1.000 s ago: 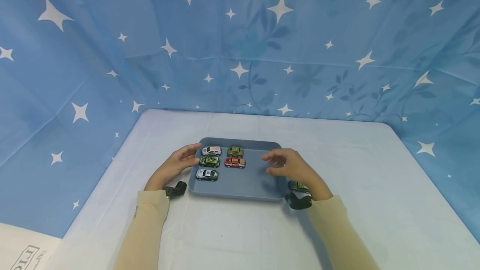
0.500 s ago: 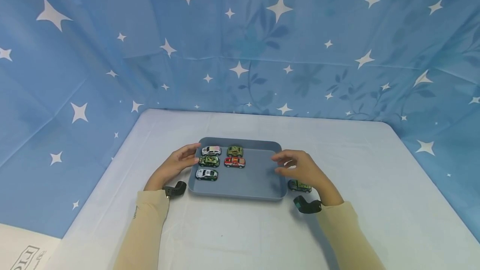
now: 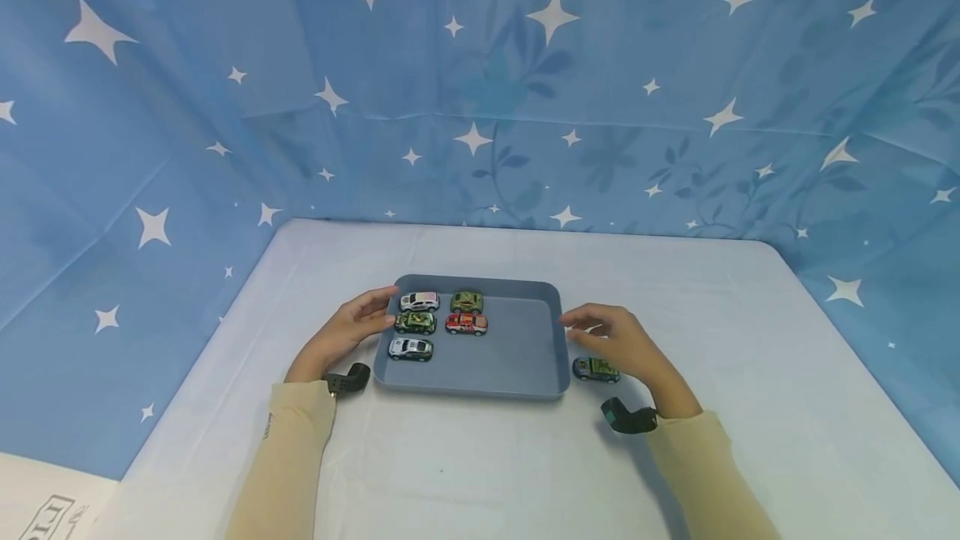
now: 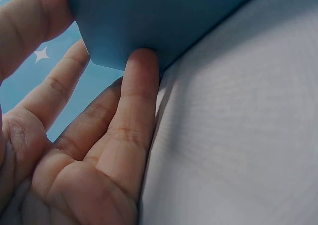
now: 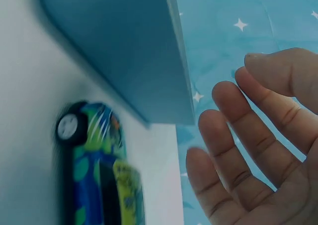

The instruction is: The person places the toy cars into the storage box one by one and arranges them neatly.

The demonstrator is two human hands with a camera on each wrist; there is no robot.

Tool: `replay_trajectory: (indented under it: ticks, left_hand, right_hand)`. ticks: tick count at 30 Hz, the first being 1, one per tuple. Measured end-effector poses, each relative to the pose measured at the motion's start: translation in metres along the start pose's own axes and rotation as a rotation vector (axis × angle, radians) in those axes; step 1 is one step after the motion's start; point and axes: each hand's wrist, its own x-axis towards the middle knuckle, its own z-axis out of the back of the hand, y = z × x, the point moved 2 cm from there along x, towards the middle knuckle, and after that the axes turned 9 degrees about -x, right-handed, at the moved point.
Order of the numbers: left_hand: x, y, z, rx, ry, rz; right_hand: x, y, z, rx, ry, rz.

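A grey-blue tray (image 3: 510, 365) lies on the white-covered table. Inside it, at left, a white toy car (image 3: 419, 301), a green patterned toy car (image 3: 416, 322) and a silver toy car (image 3: 410, 349) form a column. To their right sit an olive toy car (image 3: 467, 302) and a red toy car (image 3: 466, 323). My left hand (image 3: 348, 332) rests its extended fingers against the tray's left wall, a fingertip (image 4: 142, 61) meeting the wall in the left wrist view. My right hand (image 3: 618, 340), empty with loosely bent fingers, hovers by the tray's right rim. Below it lies a blue-green toy car (image 3: 596, 369).
White cloth (image 3: 465, 465) covers the table. A blue star-patterned curtain (image 3: 480, 90) hangs behind and along the sides. A pale printed surface (image 3: 52, 498) shows at the lower left.
My right hand has moved right, from over the tray to its right rim, uncovering more of the blue-green toy car. My left hand has stayed at the tray's left side.
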Motion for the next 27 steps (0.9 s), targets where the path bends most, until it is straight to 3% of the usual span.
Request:
replay_trajectory:
  ticks: [17, 27]
  left_hand:
    - [0.000, 0.001, 0.001, -0.011, 0.002, -0.001]
    - [0.000, 0.001, 0.000, -0.006, 0.000, 0.009]
  right_hand:
    - [-0.016, -0.021, 0.011, 0.021, 0.039, -0.099]
    - [-0.023, -0.024, 0.009, 0.043, 0.045, -0.105]
